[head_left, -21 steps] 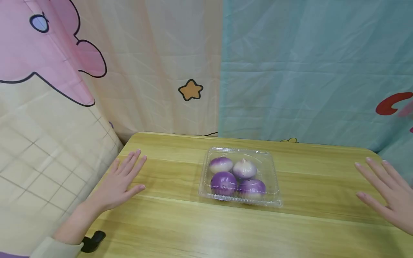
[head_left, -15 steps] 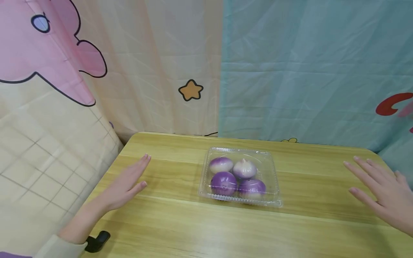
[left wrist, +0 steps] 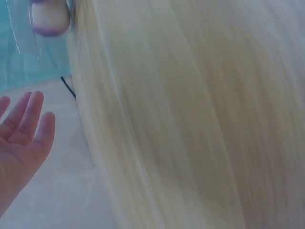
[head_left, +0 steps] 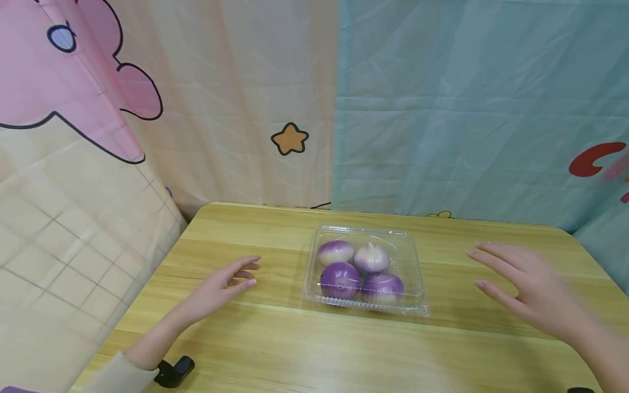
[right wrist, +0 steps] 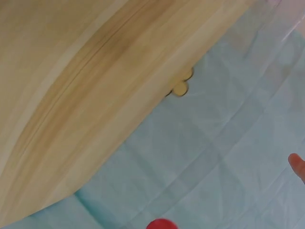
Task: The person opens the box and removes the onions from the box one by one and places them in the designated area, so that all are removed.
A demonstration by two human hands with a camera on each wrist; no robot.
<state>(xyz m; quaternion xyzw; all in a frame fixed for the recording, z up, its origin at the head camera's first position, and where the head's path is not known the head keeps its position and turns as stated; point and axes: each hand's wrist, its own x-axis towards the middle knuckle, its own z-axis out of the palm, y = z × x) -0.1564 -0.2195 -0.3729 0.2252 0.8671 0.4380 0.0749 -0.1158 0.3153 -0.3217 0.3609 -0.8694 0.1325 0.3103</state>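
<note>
In the head view a clear plastic clamshell box point(head_left: 416, 273) lies on the wooden table, its lid apparently down. Inside are several purple-and-white onions, one of them a deep purple onion point(head_left: 340, 280) at the front left. My left hand point(head_left: 221, 289) hovers to the left of the box, fingers relaxed and slightly bent, touching nothing. To the right of the box hangs my right hand point(head_left: 530, 289), fingers loosely spread and pointing towards it. The left wrist view catches the left hand's fingers point(left wrist: 33, 119) and part of an onion point(left wrist: 50, 18). Only a fingertip point(right wrist: 296, 164) appears in the right wrist view.
The table point(head_left: 295, 349) has a light wood grain and rounded back corners. Behind it hangs a printed curtain point(head_left: 442, 109), beige on the left and blue on the right. A black strap piece point(head_left: 175, 372) sits at the left wrist.
Both hands have moved inward towards the box, the right one farther. The left hand's fingers have gone from spread to slightly bent. The box has stayed in place.
</note>
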